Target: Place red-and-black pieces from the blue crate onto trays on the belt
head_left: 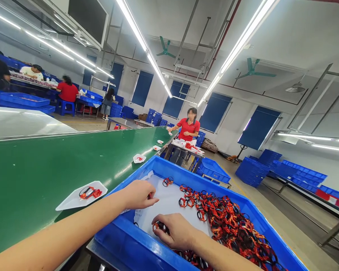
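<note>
- Head view: both hands are inside the blue bin (pixel 169 169), over its white liner (pixel 169 203). The bin stands at the table's edge, beside the green belt (pixel 45 165).
- The left hand (pixel 138 194) has its fingers drawn narrowly together on the liner. A speck of red shows at the fingertips, but whether they pinch anything cannot be told.
- The right hand (pixel 176 229) is curled shut over a few bands (pixel 228 218) at the near edge of the pile, which fills the bin's right half.
- The work looks like lifting bands out singly. It would likely go best by pulling from the loose strays on the liner rather than the tangled heap, using the free hand to hold neighbours down so that loops do not drag along.
- A white tray (pixel 73 201) on the belt, just left of the left arm, carries some bands.
- Hard to make out: the right palm hides what it grips, the bin's near corner is cut off by the frame, and the far trays and a co-worker (pixel 188 130) are too small to read.
</note>
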A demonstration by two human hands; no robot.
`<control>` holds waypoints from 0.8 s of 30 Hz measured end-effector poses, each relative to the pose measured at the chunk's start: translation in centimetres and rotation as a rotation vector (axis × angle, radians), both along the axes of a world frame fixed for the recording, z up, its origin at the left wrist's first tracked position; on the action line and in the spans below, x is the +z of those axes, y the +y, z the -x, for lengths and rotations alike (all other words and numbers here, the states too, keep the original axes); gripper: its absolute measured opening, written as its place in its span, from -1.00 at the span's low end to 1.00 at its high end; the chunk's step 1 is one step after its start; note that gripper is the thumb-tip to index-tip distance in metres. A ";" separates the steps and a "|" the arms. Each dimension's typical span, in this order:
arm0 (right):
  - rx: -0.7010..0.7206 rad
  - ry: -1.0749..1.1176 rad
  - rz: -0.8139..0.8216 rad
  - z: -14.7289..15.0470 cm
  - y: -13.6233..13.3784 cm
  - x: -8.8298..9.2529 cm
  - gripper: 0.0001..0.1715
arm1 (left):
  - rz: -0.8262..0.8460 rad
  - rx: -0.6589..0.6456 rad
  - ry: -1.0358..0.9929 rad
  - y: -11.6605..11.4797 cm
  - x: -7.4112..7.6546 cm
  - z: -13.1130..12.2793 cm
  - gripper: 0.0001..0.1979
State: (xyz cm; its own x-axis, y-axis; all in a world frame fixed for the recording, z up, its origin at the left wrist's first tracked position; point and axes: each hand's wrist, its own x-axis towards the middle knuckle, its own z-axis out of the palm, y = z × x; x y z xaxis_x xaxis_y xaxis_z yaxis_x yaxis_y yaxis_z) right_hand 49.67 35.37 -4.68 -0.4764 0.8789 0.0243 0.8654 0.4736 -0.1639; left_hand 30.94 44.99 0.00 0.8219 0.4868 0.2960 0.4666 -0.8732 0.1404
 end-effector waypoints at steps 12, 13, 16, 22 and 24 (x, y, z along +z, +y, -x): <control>-0.026 -0.028 0.081 0.1 0.0 -0.1 -0.66 | 0.101 0.060 -0.005 0.7 -0.8 0.2 -0.76; -0.033 -0.018 0.089 0.0 0.0 -0.1 -0.66 | 0.105 0.050 -0.002 0.7 -0.8 0.2 -0.75; -0.061 0.040 0.116 0.0 0.2 -0.3 -0.64 | 0.115 0.002 0.007 0.5 -0.7 0.0 -0.74; -0.073 0.093 0.147 0.2 0.2 -0.3 -0.63 | 0.114 0.014 0.017 0.0 0.0 -0.1 -0.58; -0.073 0.062 0.142 0.3 0.1 -0.2 -0.63 | 0.091 0.011 0.014 -0.1 0.1 -0.2 -0.57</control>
State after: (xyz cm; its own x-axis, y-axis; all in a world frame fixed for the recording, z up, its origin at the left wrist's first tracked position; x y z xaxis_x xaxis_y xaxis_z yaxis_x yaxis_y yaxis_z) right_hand 49.37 35.49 -4.83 -0.4128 0.9077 -0.0756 0.8827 0.3782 -0.2789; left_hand 31.11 44.93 0.15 0.8199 0.5202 0.2391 0.4787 -0.8519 0.2122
